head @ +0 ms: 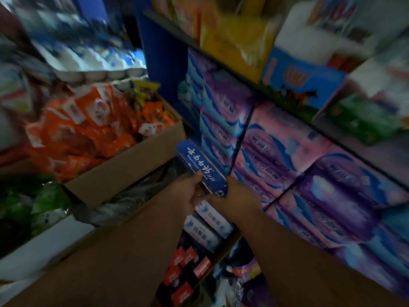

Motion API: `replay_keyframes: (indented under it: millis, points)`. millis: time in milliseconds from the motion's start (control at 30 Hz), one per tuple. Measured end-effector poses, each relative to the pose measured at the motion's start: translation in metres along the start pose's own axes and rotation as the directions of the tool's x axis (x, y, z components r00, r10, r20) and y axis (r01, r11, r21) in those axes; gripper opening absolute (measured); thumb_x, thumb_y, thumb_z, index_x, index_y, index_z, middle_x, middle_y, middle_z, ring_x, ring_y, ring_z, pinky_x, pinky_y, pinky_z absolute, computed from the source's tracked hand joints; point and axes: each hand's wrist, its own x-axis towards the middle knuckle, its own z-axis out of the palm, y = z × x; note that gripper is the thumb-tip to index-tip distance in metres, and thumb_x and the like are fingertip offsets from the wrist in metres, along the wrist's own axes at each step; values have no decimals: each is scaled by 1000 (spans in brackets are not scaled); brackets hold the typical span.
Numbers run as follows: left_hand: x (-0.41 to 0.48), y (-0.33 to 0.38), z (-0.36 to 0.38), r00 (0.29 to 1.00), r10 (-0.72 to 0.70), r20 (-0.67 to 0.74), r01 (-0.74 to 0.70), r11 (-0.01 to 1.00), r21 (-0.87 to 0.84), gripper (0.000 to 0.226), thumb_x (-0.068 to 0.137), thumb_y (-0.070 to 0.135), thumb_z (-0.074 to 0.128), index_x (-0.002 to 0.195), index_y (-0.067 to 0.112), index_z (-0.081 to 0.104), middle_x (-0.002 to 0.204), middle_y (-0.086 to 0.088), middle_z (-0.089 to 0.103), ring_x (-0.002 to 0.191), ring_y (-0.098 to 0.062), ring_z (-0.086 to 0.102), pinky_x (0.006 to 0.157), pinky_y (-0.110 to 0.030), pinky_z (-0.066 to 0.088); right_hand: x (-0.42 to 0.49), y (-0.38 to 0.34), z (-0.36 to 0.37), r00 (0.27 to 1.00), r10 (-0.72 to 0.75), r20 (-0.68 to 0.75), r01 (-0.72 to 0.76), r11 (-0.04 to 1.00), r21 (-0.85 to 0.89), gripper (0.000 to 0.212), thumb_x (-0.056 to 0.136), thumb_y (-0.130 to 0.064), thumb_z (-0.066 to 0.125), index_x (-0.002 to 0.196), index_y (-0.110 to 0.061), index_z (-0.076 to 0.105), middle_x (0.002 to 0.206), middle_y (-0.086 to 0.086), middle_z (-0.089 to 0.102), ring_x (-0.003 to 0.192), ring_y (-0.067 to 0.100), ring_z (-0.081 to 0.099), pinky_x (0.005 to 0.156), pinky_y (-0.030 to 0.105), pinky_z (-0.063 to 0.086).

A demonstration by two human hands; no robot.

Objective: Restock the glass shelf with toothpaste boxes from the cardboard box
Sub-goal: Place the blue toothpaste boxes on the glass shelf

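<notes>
A blue toothpaste box [200, 165] with white lettering is held between both my hands at the frame's middle. My left hand [188, 191] grips its near end from the left, thumb on top. My right hand [238, 196] holds the same end from the right. Directly beneath them a cardboard box [223, 247] holds several white-and-blue toothpaste boxes [212, 220] and, nearer me, red-and-dark ones [188, 269]. The view is blurred and no glass shelf can be made out.
Stacked purple and pink tissue packs [287, 156] fill the shelf at right. An open carton of orange snack packets [88, 129] stands at left, crumpled plastic [124, 200] below it. Yellow and blue cartons [298, 78] sit on the upper shelf.
</notes>
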Motion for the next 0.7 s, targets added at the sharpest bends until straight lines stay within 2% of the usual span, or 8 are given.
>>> replay_keyframes:
  millis: [133,233,333,433,533,600,667,700]
  points:
    - [-54,72,19,989,111,102,-100,989,-106,25,88,29,64,99,7,67,93,-13,74,80,-24,65,71,-36,54,-26,-48,-63,992,9,-127,26,962,273,55,78,-55,66,124,-29,50,112,-3,63,104,19,61,81,27,45]
    - [-96,129,34,964,249,96,-231,959,-166,25,94,25,55,108,5,64,88,-9,76,86,-24,70,86,-44,55,-34,-90,-110,983,-27,-182,105,894,435,48,80,-42,72,120,-23,54,105,2,67,97,22,66,87,42,53]
    - [-140,181,52,922,374,97,-349,914,-207,31,96,24,53,119,4,59,105,-13,71,87,-21,69,76,-41,56,-45,-140,-161,948,-100,-301,243,838,488,42,83,-32,71,120,-21,55,101,4,67,86,20,66,84,41,55]
    - [-180,229,65,815,566,127,-528,815,-239,34,99,12,46,132,11,50,106,-8,68,87,-18,66,74,-35,59,-67,-187,-208,897,-172,-408,384,759,526,29,89,-21,65,116,-20,53,95,4,64,74,16,61,71,34,55]
    - [-221,272,84,683,707,185,-662,705,-253,37,99,7,44,134,17,50,112,-6,65,93,-17,65,79,-34,57,-87,-225,-250,824,-225,-520,496,729,472,20,90,-19,62,107,-26,53,90,-4,62,80,18,63,77,40,57]
    - [-246,298,100,602,779,172,-744,626,-232,38,97,3,45,131,19,50,110,-5,66,90,-17,65,78,-32,56,-98,-244,-280,742,-249,-623,562,737,375,21,89,-20,63,106,-29,53,95,-2,63,86,18,63,74,33,53]
    - [-271,322,116,503,855,124,-845,517,-136,45,91,6,51,133,21,44,113,-9,65,97,-27,66,84,-40,55,-109,-258,-312,670,-244,-702,592,746,306,23,90,-21,63,109,-29,53,102,-4,60,88,12,59,68,22,47]
    - [-279,335,125,428,899,97,-903,430,-4,51,87,13,54,135,23,41,125,-12,60,111,-33,61,94,-47,51,-115,-264,-329,642,-236,-729,596,752,281,24,90,-23,62,112,-28,53,105,-5,58,90,11,58,70,21,47]
